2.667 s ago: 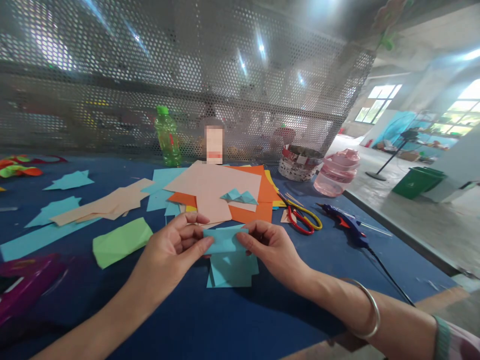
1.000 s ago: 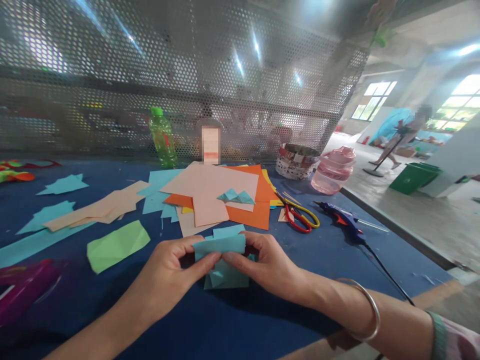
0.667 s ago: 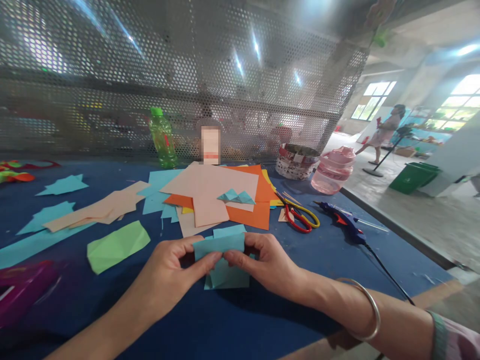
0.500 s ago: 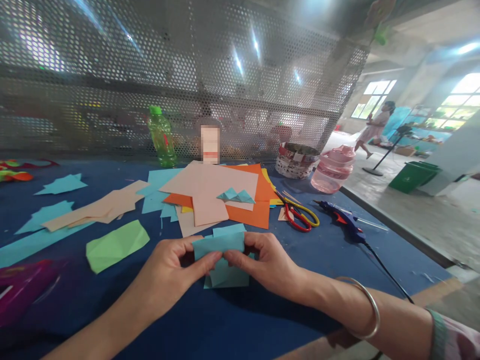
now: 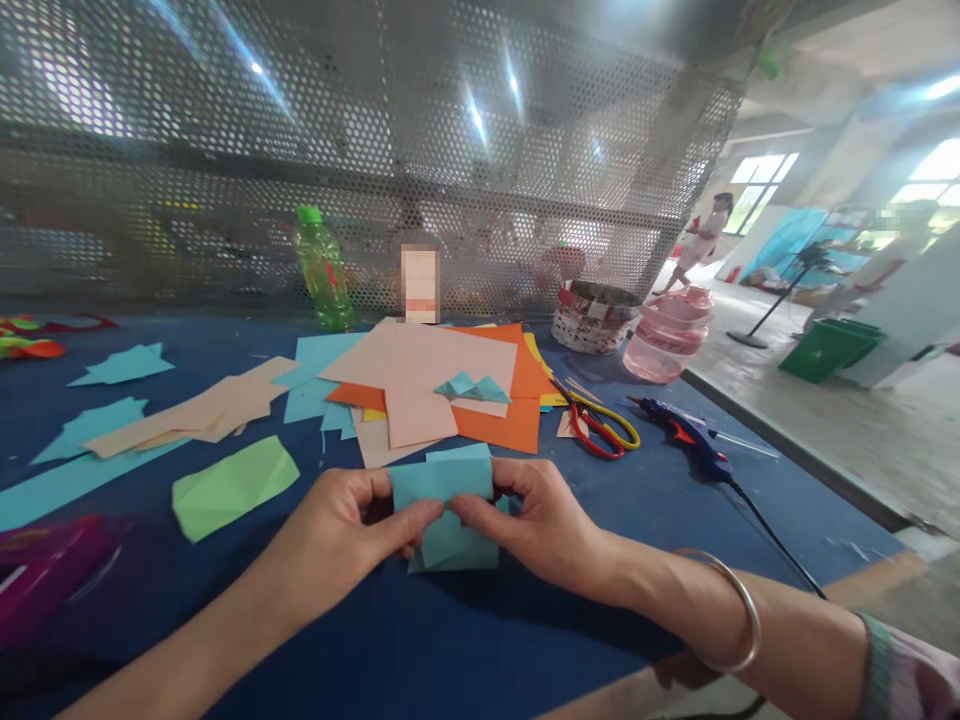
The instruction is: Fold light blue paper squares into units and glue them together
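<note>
Both my left hand (image 5: 349,520) and my right hand (image 5: 529,520) pinch a folded sheet of turquoise paper (image 5: 442,482) between fingers and thumbs, at its two ends. Its lower flap (image 5: 454,545) hangs down onto the table between my hands. Just beyond my fingers lies a stack of peach and orange paper sheets (image 5: 450,385), topped by a small folded turquoise piece (image 5: 472,388). A creased pale green paper (image 5: 234,488) lies left of my left hand.
Cut turquoise and peach paper shapes (image 5: 180,410) lie on the blue table (image 5: 480,640). Red-handled scissors (image 5: 596,432) and a blue glue gun (image 5: 686,448) with its cord sit to the right. A person (image 5: 418,285) sits beyond the stack, before a perforated metal screen (image 5: 337,130).
My fingers have moved closer together on the turquoise fold, and the paper now sits lower and wider in my hands. A person in the background has moved left across the floor.
</note>
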The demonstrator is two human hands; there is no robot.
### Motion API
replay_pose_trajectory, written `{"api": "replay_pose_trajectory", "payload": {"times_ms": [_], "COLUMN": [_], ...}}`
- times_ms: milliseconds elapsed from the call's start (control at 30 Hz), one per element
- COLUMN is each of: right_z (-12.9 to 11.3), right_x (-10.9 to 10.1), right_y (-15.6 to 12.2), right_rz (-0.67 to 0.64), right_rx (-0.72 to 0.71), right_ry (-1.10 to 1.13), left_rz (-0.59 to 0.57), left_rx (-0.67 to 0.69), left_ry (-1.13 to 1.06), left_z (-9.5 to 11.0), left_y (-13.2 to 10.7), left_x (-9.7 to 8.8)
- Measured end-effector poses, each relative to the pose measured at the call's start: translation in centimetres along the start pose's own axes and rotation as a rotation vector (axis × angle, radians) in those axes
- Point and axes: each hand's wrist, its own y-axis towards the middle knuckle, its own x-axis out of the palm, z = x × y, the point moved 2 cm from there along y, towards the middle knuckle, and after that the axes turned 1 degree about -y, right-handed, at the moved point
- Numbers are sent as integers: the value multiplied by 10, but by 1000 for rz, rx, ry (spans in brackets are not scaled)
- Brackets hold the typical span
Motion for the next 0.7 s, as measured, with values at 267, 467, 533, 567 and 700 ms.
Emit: {"api": "replay_pose_trajectory", "payload": {"times_ms": [267,467,533,567,700], "right_z": [7,5,4,3,1], "right_x": [-5,-5,-5,-4,-4], "right_y": [5,3,2,2,1], "right_rz": [46,61,66,65,52], "right_rx": [42,4,-22,-33,-60], "right_ry": [-23,-58,-65,-67,-80], "left_rz": [25,-12,-37,-47,-70], "left_rx": [71,69,54,45,37], "left_ry": [65,40,27,22,8], "left_z": [1,3,2,2,2], "left_y": [3,4,4,4,4], "left_x": [-12,-10,-9,-8,-6]}}
